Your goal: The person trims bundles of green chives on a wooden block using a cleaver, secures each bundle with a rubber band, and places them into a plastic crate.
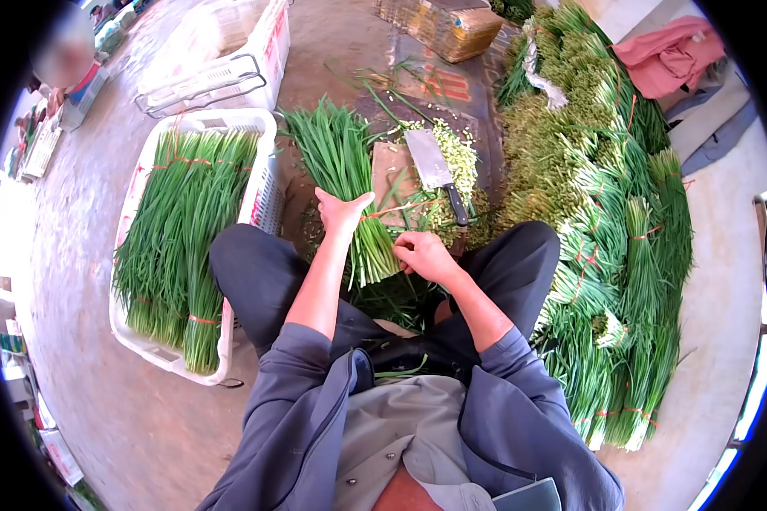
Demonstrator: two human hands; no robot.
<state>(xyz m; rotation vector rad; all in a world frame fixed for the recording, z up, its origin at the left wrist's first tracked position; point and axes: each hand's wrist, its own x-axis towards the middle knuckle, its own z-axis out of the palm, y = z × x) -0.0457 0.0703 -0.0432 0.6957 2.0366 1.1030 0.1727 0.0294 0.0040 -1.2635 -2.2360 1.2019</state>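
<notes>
Bright side daylight — left glare, curved dark edges.

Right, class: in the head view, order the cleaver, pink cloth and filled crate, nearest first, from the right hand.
From the right hand:
1. Cleaver, just ahead
2. Filled crate, to the left
3. Pink cloth, far right

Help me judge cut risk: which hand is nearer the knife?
Right: the right hand is just below the knife's handle; the left hand is farther off, left of the blade.
</notes>
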